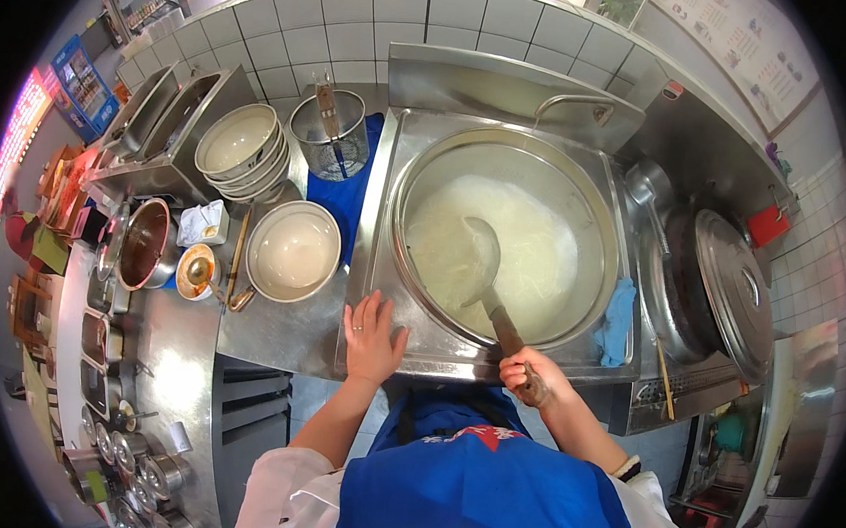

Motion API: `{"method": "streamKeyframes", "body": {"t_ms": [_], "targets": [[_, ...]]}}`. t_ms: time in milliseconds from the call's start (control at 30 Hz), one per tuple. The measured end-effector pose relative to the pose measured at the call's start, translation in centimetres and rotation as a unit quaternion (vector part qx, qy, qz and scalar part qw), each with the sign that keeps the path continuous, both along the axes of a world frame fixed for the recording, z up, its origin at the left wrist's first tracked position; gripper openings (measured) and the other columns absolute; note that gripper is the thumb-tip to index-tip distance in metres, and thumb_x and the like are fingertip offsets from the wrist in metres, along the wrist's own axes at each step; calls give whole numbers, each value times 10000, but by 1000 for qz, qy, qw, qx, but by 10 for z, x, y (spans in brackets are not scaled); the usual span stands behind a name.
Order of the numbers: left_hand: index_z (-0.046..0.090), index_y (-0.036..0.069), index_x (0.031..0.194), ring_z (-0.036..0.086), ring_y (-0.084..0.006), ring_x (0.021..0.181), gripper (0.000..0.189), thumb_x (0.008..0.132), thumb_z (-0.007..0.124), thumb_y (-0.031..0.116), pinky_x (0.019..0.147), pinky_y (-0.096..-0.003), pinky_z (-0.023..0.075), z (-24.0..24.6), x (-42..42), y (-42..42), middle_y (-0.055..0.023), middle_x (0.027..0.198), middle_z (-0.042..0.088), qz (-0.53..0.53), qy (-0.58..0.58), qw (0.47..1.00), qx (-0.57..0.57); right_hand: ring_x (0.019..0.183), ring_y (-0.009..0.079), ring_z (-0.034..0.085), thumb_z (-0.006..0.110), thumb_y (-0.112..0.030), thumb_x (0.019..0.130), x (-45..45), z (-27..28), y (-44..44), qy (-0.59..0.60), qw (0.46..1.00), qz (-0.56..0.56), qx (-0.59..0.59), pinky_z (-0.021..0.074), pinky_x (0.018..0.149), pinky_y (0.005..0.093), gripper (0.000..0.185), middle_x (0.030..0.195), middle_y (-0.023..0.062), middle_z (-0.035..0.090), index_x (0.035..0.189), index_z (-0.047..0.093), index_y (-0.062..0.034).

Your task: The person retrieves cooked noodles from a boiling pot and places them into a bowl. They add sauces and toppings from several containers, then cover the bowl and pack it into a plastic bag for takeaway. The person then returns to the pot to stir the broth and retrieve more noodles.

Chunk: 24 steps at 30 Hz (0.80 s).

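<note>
Gripped in my right hand (535,377) is the wooden handle of a large ladle or strainer (508,331), whose round head dips into the cloudy liquid (530,233). That liquid fills a wide steel pot (607,272) set in the stove top, with pale foam over its middle and right. Strands like noodles seem to show in it, though steam blurs them. My left hand (375,336) rests with fingers spread on the steel edge left of the pot and holds nothing. A white bowl (294,251) sits beyond it, apart from the fingertips.
Left of the pot are stacked bowls (237,143), a wire-mesh noodle strainer basket (329,136), a sauce cup with a spoon (197,272) and a steel pot of dark sauce (144,245). A faucet (579,101) arches behind. At right lie a blue cloth (617,322) and a large lid (733,292).
</note>
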<state>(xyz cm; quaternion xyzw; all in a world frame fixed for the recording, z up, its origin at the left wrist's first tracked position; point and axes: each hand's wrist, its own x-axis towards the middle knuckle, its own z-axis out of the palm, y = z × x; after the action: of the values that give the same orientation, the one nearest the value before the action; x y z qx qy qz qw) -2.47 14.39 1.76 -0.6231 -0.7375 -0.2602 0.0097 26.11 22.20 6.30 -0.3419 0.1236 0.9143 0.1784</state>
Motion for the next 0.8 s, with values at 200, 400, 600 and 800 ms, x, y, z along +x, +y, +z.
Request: {"method": "streamKeyframes", "body": {"t_ms": [200, 400, 600, 800], "targets": [[495, 49, 1206, 338, -326, 1250, 529, 750, 659, 261, 1073, -535, 175, -2, 0, 0, -142, 1352, 371, -5, -1, 1000, 12, 597, 125, 439, 495, -44, 801, 36, 25, -39, 159, 966, -171, -112, 411, 532, 235, 201, 719, 52, 412, 976, 426, 27], [500, 40, 1201, 349, -329, 1239, 531, 748, 661, 265, 1063, -540, 194, 1, 0, 2, -147, 1344, 380, -9, 5, 1000, 4, 591, 130, 458, 539, -77, 843, 16, 55, -25, -42, 999, -9, -28, 430, 571, 286, 190, 711, 50, 459, 985, 469, 30], [512, 28, 1195, 365, -328, 1228, 536, 746, 660, 281, 1053, -542, 209, 4, 0, 3, -153, 1329, 399, -10, 4, 1000, 7, 506, 94, 401, 499, -72, 884, -19, 24, 0, -66, 994, 82, 4, 374, 504, 263, 87, 625, 3, 421, 829, 446, -30], [517, 27, 1192, 359, -326, 1234, 538, 738, 663, 276, 1058, -537, 198, 6, 0, 4, -149, 1327, 401, -9, -10, 1000, -6, 516, 77, 423, 485, -68, 891, 28, 14, -14, 190, 981, -40, -13, 349, 455, 214, 255, 652, -6, 398, 1117, 421, 31]]}}
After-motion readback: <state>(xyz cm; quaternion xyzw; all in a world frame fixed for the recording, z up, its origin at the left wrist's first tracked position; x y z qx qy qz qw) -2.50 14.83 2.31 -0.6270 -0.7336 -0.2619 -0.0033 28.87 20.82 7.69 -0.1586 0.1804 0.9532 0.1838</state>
